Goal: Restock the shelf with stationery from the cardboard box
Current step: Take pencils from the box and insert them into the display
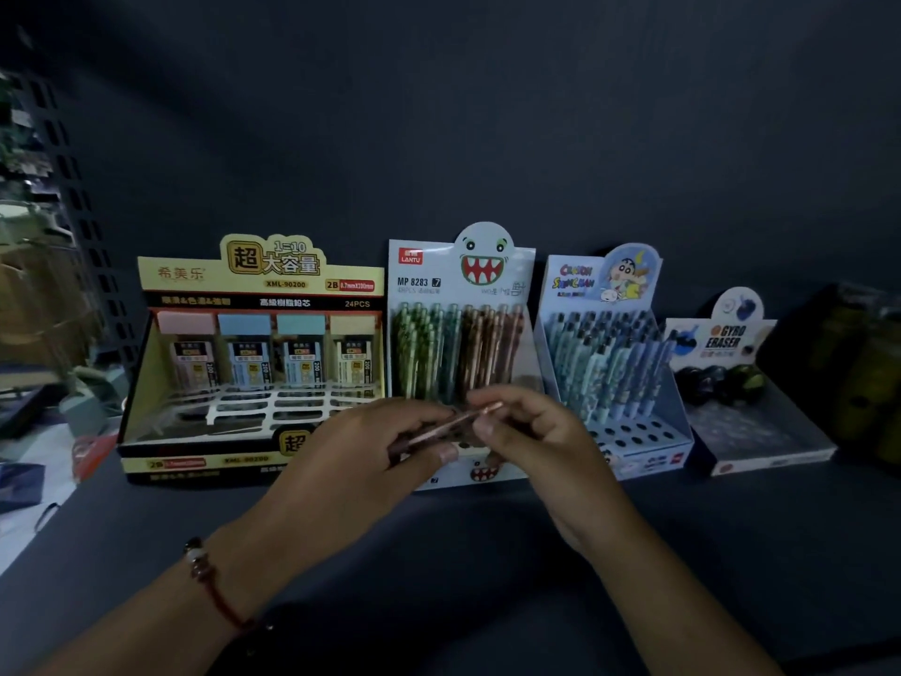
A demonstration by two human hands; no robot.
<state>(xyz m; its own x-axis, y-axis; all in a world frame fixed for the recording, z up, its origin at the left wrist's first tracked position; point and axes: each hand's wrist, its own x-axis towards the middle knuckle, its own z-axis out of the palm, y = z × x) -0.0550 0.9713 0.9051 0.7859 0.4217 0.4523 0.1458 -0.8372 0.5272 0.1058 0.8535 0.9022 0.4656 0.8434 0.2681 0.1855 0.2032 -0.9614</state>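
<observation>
Copper-brown patterned pencils (453, 424), pinched between left hand (370, 456) and right hand (531, 441), should go upright into the monster-faced display box (419, 285), one per hole.

Glossy printed cardboard display boxes (460, 280) stand on a matt dark shelf (487, 553).

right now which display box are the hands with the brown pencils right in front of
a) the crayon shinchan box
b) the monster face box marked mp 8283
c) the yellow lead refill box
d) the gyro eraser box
b, the left hand and right hand hold the brown pencils directly in front of the monster face box, whose lower front they partly hide.
</observation>
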